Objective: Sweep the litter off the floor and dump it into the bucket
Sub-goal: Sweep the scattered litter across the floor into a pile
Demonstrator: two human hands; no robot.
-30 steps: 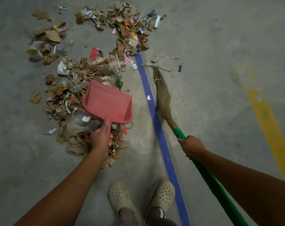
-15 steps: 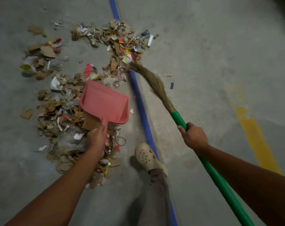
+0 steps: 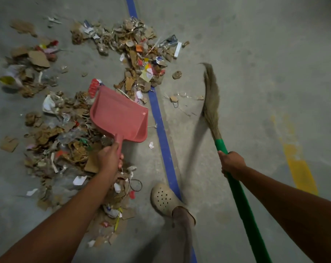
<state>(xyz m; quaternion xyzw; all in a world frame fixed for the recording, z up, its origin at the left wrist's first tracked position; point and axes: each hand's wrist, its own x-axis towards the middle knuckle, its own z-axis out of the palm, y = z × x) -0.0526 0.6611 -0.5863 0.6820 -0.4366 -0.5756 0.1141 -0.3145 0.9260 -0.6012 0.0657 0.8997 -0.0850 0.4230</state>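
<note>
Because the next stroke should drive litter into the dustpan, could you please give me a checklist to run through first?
1. Left hand grip on the dustpan handle: ok, fingers curled round it.
2. Right hand grip on the broom by its green handle: ok.
3. Dustpan empty: ok, nothing shows inside.
4. Dustpan lip flat on the floor: cannot tell.
5. The bristles beside loose scraps right of the blue line: ok.
6. Bucket within sight: not ok, none in view.
</note>
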